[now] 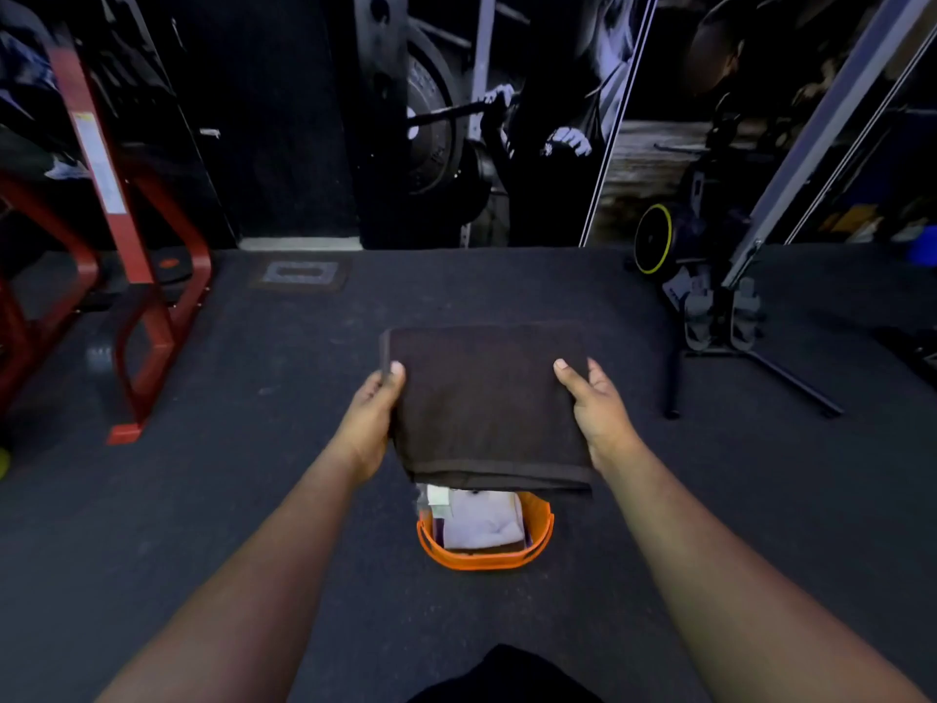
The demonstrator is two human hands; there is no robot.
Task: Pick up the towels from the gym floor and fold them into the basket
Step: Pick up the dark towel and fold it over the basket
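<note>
- Both hands have the folded dark brown towel (487, 403) held flat in the air: left hand (372, 423) on its left edge, right hand (596, 413) on its right edge, thumbs on top, fingers tucked underneath. So each grip is closed on the towel.
- The key bit: the orange basket (484, 555) sits on the gym floor (253, 449) right below the towel's near edge, toward the person. Looks like the drop is down and slightly back.
- The towel's longer side seems to run left-right and it looks wider than the basket mouth, so it may need squeezing in.
- Neither hand is clearly nearer; the basket is pretty much centred between them.
- There's already a white towel (481, 522) in the basket.
- Red rack frame (132, 246) off left and a machine stand (720, 317) off right, both well apart, nothing blocking.
</note>
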